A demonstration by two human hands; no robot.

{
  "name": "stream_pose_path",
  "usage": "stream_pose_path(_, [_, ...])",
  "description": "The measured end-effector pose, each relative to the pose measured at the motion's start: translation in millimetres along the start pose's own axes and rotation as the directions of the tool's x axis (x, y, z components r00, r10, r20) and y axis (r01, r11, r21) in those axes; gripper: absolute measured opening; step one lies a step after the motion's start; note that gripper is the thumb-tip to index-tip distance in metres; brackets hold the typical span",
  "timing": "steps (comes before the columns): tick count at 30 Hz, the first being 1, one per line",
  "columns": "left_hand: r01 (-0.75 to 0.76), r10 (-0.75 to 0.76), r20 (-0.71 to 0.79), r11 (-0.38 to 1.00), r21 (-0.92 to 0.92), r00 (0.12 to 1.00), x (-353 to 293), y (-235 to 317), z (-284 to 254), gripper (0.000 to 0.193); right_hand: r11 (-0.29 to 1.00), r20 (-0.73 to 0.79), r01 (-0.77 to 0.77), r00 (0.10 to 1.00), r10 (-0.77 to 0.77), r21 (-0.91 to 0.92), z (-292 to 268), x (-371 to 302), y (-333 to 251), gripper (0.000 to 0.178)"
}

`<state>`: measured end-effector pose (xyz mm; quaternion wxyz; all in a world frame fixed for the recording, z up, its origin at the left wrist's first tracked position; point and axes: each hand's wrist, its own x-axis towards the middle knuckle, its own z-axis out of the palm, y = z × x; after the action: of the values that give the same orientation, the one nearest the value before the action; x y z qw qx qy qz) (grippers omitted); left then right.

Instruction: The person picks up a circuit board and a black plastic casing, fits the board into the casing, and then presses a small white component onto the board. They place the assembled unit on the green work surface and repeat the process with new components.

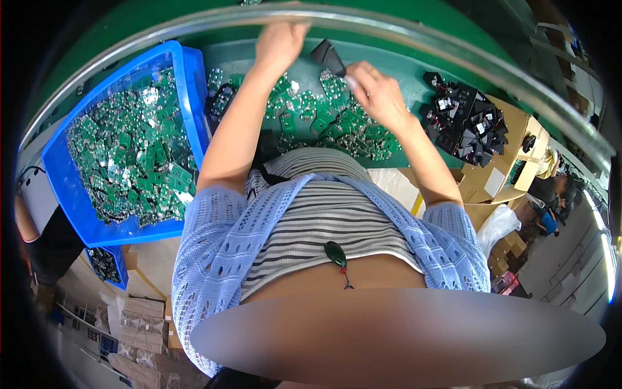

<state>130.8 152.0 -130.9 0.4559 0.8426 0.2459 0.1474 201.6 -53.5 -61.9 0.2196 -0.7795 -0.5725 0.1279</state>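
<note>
Between the thumb and fingers of my right hand (379, 94) is a black plastic housing (328, 57), held over the green worktop (382, 52). My left hand (282, 48) reaches to the far side, beside the metal bar (363, 19). Its fingers look curled, and the bar hides their tips, so I cannot make out what they hold. Small green circuit boards (353, 126) lie loosely heaped below and between my hands. To the right of my right hand is a pile of black housings (466, 120), some with wires and pale parts showing.
A blue bin (57, 155) full of green circuit boards stands on the left, tilted toward me. A cardboard box (512, 139) sits at the worktop's right end, near a clear plastic bag (499, 227). Another person's arm (26, 220) shows at the far left. The curved bar crosses above the worktop.
</note>
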Motion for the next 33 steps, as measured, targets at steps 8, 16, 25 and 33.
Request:
stream_pose_path(8, [0.586,-0.144,0.786,0.748,-0.311,0.601,-137.0,27.9,-23.4,0.036,0.966,0.165,0.255,0.951,-0.260,0.048,-4.2,-55.8,-49.0,0.027])
stream_pose_path(16, [0.598,-0.343,0.536,0.679,-0.426,0.771,-182.6,36.2,-15.5,0.022,0.802,-0.194,-0.594,0.796,0.573,-0.068,62.1,-49.3,34.1,0.039])
stream_pose_path(25, [0.501,-0.355,0.353,0.603,-0.621,0.866,-179.9,60.2,-9.0,0.023,0.642,0.071,-0.594,0.759,0.648,0.485,55.5,-38.3,52.4,0.024])
stream_pose_path(33, [0.353,-0.192,0.307,0.666,-0.657,0.932,-162.2,100.1,-6.7,0.019,-0.264,0.293,-0.209,0.896,0.335,0.942,9.1,-88.3,-40.0,0.015])
